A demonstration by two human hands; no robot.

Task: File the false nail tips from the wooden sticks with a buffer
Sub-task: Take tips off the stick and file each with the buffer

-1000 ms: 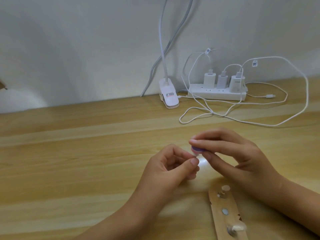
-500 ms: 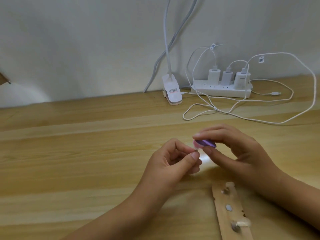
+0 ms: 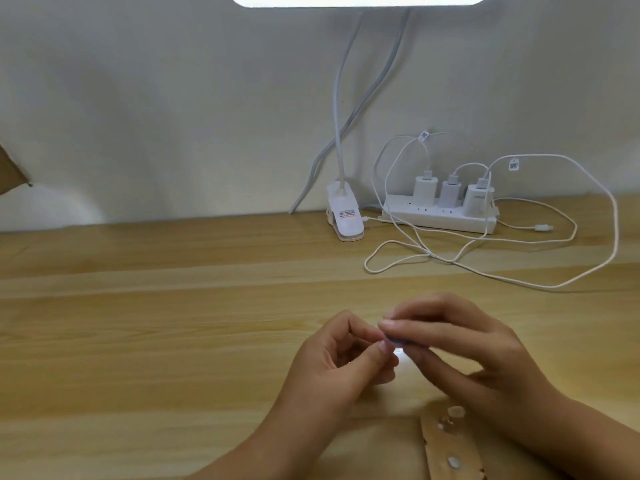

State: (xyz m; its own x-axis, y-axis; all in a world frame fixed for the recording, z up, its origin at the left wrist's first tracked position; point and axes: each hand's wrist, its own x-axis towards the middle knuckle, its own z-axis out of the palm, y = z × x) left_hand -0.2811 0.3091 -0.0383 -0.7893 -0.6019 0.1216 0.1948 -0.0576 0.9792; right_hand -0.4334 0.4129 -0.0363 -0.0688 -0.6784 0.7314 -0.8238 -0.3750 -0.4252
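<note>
My right hand (image 3: 464,344) pinches a small purple buffer (image 3: 396,341) between thumb and fingers, low over the wooden table (image 3: 173,323). My left hand (image 3: 341,355) meets it, thumb and fingers pinched on a tiny clear nail tip that is mostly hidden where the fingertips touch. The buffer sits right against that spot. A wooden stick (image 3: 450,448) lies flat under my right wrist at the bottom edge. It carries a clear nail tip (image 3: 455,411) at its far end and a small white adhesive dot (image 3: 453,462).
A white power strip (image 3: 440,218) with three chargers sits at the back by the wall. Loose white cables (image 3: 502,271) loop across the table behind my hands. A lamp clip (image 3: 344,216) stands left of the strip, and the lit lamp head (image 3: 356,0) hangs at the top.
The head camera has tilted up, so the lamp head shows now and the stick sits lower. The buffer has slid left, deeper between the fingertips of both hands.
</note>
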